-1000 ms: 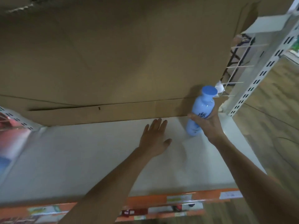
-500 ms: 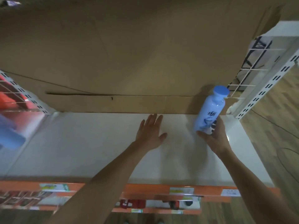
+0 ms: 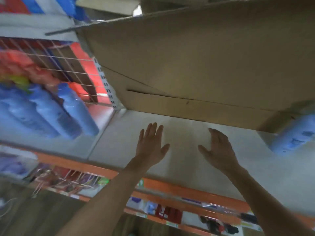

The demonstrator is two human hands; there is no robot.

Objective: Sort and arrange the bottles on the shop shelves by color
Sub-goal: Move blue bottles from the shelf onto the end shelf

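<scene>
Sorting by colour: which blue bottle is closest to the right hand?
The lone blue bottle at the right end of the shelf, right of the right hand; the other blue bottles cluster far left.

I count my two hands, left hand point(image 3: 150, 145) and right hand point(image 3: 219, 149), three blurred blue bottles point(image 3: 76, 109) past the left edge of the shelf point(image 3: 184, 133), one blue bottle point(image 3: 294, 135) at its right edge, and one cardboard box point(image 3: 196, 65).

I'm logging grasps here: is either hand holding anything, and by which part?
Nothing is held. The left hand and the right hand are both open, fingers straight, over the shelf. The blue bottle at the right edge is apart from them.
</scene>
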